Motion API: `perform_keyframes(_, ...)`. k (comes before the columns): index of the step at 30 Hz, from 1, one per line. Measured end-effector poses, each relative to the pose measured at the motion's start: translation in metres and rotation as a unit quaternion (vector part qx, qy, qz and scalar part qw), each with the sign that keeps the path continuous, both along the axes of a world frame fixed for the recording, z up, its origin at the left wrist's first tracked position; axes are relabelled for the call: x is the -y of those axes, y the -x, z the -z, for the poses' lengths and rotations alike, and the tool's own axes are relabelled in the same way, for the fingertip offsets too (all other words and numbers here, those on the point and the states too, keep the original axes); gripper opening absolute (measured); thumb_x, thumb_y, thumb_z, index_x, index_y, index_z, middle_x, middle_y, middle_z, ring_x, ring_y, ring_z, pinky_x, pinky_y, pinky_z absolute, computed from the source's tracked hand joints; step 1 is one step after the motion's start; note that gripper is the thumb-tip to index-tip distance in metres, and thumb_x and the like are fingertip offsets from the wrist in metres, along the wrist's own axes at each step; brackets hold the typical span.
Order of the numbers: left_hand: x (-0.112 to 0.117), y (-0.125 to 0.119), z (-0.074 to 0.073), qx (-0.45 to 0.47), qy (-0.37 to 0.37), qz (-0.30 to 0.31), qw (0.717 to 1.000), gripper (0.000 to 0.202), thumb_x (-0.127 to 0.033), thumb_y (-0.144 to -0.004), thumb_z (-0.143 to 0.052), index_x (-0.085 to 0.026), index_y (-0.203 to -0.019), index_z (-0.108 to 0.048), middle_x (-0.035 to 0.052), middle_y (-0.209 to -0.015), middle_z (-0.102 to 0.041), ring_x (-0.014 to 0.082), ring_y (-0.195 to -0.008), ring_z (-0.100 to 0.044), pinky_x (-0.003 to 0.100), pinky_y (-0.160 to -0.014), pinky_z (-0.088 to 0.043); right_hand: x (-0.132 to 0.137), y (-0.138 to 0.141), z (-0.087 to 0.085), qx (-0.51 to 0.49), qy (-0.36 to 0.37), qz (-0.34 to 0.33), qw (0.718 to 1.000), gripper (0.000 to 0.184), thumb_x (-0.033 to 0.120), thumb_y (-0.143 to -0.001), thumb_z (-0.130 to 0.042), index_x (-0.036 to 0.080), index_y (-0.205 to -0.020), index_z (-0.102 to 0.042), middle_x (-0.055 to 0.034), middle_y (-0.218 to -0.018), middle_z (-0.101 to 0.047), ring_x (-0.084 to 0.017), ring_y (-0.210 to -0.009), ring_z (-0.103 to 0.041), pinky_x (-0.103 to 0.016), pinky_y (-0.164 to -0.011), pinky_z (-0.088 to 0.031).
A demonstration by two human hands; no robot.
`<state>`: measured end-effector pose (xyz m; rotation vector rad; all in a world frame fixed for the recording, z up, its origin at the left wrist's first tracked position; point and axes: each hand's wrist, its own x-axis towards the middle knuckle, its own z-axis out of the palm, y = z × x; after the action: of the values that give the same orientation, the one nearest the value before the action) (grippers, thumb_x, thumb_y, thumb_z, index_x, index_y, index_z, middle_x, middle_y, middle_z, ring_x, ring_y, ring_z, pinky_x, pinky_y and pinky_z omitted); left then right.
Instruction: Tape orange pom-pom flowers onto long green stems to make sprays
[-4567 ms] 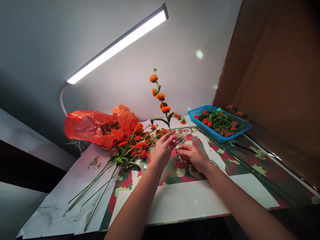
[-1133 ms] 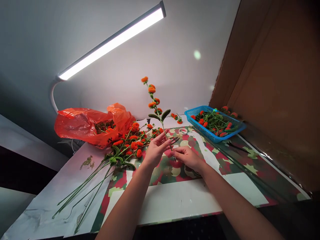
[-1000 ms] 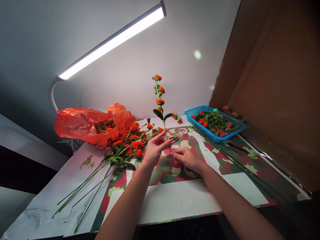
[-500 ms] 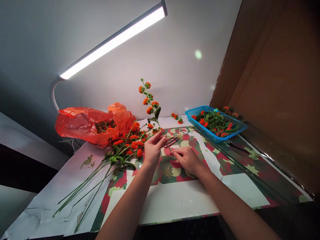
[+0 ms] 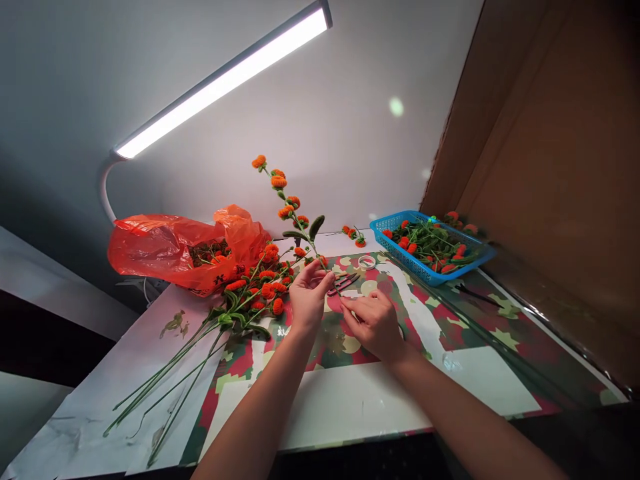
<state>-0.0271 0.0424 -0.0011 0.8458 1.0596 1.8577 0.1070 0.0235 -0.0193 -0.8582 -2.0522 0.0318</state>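
As seen from the head camera, which looks down over both forearms, the person's left hand [image 5: 306,297] and right hand [image 5: 373,323] meet above a camouflage-print mat [image 5: 480,320] on a table. Between them they hold a flower sprig [image 5: 287,212], an artificial stem with small orange pompom blossoms and two dark green leaves. It rises from the fingers and leans up and to the left, in front of a pale wall.

The left hand is closed narrowly, thumb and fingertips pinching the stem just below the leaves. The right hand is also drawn in, its fingertips gripping the stem's lower end just beside the left hand.

The sprig looks very light and top-heavy. Its thin stem is probably wire, stiff enough to stand but easy to bend. The fuzzy blossoms look soft and easily crushed, so the bare stem below the leaves seems the safest place to grip.

Small snips [image 5: 343,283] lie on the mat just beyond the fingers, and a white tape roll [image 5: 367,262] sits farther back. A pile of similar stems [image 5: 255,287] lies to the left, beside an orange plastic bag [image 5: 170,250]. A blue basket [image 5: 415,270] of blossoms stands to the right, near a cardboard panel [image 5: 550,167]. A lit bar lamp [image 5: 225,80] slants overhead.
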Motion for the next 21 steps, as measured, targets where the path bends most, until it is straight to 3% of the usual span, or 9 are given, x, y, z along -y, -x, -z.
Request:
perform_keyframes(5, 0.0, 0.002, 0.001, -0.009, -0.002, -0.001, 1.0, 0.047, -0.022, -0.051, -0.082, -0.015, -0.094, -0.062, -0.0031, -0.066, -0.062, 0.0099, -0.061, -0.061, 0.024, -0.064, -0.05, 0.0, 0.0, 0.0, 0.012, 0.006, -0.026, 1.0, 0.035, 0.022, -0.091, -0.039, 0.016, -0.068, -0.066, -0.0025, -0.053, -0.06, -0.011, -0.05, -0.043, -0.03, -0.061, -0.026)
perform_keyframes(12, 0.0, 0.001, 0.0, 0.036, 0.026, 0.021, 0.999, 0.045, -0.021, -0.05, -0.082, -0.015, -0.087, -0.058, -0.0059, -0.06, -0.06, 0.0086, -0.056, -0.06, 0.023, -0.062, -0.047, 0.001, 0.002, 0.001, -0.025, 0.059, -0.036, 0.997, 0.024, 0.024, -0.086, -0.047, 0.018, -0.077, -0.068, -0.0021, -0.056, -0.063, -0.012, -0.051, -0.047, -0.03, -0.065, -0.03)
perform_keyframes(15, 0.001, 0.001, -0.004, 0.055, 0.039, 0.029, 0.997, 0.044, -0.021, -0.049, -0.083, -0.014, -0.085, -0.058, -0.0066, -0.058, -0.059, 0.0079, -0.055, -0.059, 0.021, -0.061, -0.046, 0.003, 0.003, 0.003, 0.006, 0.076, -0.06, 0.995, 0.019, 0.025, -0.082, -0.051, 0.018, -0.082, -0.069, -0.0024, -0.059, -0.065, -0.013, -0.053, -0.05, -0.03, -0.066, -0.033)
perform_keyframes(21, 0.003, 0.0, -0.011, 0.083, 0.041, 0.009, 0.996, 0.043, -0.021, -0.046, -0.083, -0.015, -0.081, -0.058, -0.0072, -0.057, -0.057, 0.0084, -0.058, -0.061, 0.023, -0.066, -0.048, 0.007, 0.0, -0.002, 0.047, 0.191, -0.072, 0.978, 0.02, 0.03, -0.079, -0.055, 0.021, -0.089, -0.071, -0.0021, -0.061, -0.066, -0.015, -0.057, -0.055, -0.028, -0.059, -0.034)
